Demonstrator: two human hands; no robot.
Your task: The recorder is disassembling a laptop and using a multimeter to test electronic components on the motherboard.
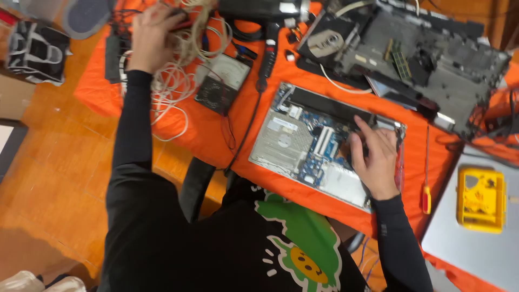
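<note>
- Head view: the person leans over a counter (216, 135) draped in orange cloth, both arms in long black sleeves.
- The right hand (373, 157) lies on the opened laptop base (303, 146), which sits at the centre of the cloth at about 3 o'clock from the person's chest. The fingers are spread and pressed down on the blue circuit board (319, 154); they grip nothing that I can see.
- The left hand (154, 38) is stretched out to 11 o'clock, well apart from the right one. Its fingers are curled into a tangle of white and beige cables (178, 75), and a thin red lead seems to be pinched at the fingertips, though the blur makes that hard to confirm.
- Just beside the tangle, at its 3 o'clock, lies an analogue multimeter (223, 84) with a pale dial face.
- A black probe (265, 67) with its cord lies between the multimeter and the laptop base.
- At 1 o'clock from the laptop base sits a second stripped grey laptop chassis (432, 65), touching the far edge of the cloth.
- At 3 o'clock from the right hand a red-and-yellow screwdriver (426, 173) lies on the cloth, near the wrist.
- Further at 3 o'clock a yellow plastic case (481, 197) rests on a grey laptop lid (476, 249).
</note>
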